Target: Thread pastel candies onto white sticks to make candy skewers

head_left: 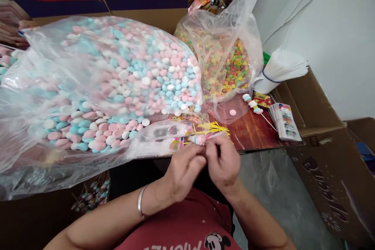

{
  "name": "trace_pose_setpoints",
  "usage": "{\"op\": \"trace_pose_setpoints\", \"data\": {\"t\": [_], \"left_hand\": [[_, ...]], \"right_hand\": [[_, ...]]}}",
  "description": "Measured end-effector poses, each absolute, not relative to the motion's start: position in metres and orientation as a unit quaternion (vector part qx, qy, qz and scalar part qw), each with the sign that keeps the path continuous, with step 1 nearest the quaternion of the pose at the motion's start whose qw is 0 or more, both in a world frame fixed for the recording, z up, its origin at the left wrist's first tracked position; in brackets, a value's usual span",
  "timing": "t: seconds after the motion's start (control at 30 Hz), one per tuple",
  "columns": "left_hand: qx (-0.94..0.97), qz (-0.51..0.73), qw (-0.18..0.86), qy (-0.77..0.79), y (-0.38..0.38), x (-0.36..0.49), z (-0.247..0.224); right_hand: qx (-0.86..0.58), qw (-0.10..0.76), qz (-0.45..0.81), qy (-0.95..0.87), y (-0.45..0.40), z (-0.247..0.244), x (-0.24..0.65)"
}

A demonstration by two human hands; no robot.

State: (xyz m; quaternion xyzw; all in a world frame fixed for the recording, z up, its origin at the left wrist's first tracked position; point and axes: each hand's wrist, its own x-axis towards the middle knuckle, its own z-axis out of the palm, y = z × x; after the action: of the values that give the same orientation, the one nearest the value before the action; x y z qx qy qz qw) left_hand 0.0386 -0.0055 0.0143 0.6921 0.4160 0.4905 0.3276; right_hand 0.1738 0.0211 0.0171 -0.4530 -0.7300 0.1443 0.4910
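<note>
Far left of my left hand, a big clear plastic bag (73, 70) sprawls, full of pink, white and pale-blue round candies (99, 133). Just left of that hand, flat printed packets (164, 142) lie partly under its film. My left hand (186, 170) is narrow, fingers curled in a pinch. Just beyond its fingertips is a short stack of pastel candies in clear wrap (199, 139), held between my 2 hands; the exact grip is partly hidden. Thin yellow strips (215, 127) lie just past both hands. My right hand (223, 160) is narrow too, pinching the wrap. Beyond it stands a clear plastic bag of small multicoloured rings (216, 43). Right of that hand, on the reddish-brown wooden counter (252, 134), are 1 pink round candy (232, 112), 1 pastel candy skewer on a white stick (253, 104) and, farthest right, a stack of printed cards (285, 122).
</note>
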Motion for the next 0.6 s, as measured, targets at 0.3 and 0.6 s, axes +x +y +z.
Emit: {"op": "trace_pose_setpoints", "data": {"t": [0.3,0.6], "left_hand": [[0.666,0.405,0.499,0.379,-0.012,-0.019,0.031],[0.295,0.533,0.570,0.551,-0.050,-0.021,-0.004]], "right_hand": [[-0.423,0.486,0.332,-0.689,0.009,0.013,0.156],[-0.336,0.402,0.538,-0.660,-0.024,-0.020,0.098]]}}
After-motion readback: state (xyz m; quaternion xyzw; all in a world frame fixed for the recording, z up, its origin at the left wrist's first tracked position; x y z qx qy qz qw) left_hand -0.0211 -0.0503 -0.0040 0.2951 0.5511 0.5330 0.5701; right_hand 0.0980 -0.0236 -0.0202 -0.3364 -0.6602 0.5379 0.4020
